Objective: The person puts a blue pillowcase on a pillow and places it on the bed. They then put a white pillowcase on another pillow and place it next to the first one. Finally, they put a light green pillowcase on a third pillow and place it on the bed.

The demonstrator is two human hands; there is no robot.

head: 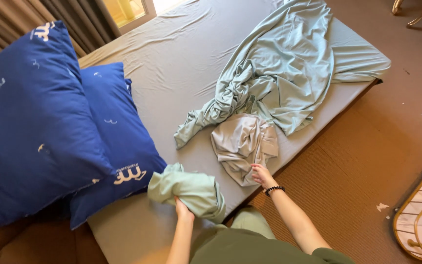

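Two cloths in play. Left hand (183, 211) clamps the pale green pillowcase (189, 191), bunched on the bed (172, 63) edge just above my wrist. Right hand (260, 174) pinches the grey pillowcase (243, 143) at its near corner. Both look light, limp, prob. slippery; I'd grip at hems/corners, not mid-fabric. Crumpled sheet (279, 63) lies beyond the right hand.

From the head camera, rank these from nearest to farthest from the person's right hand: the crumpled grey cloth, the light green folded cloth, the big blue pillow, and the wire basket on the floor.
From the right hand:
1. Crumpled grey cloth, touched by the fingers, on the bed edge.
2. Light green folded cloth, to its left, under the left hand.
3. Wire basket, on the floor at right.
4. Big blue pillow, far left on the bed.
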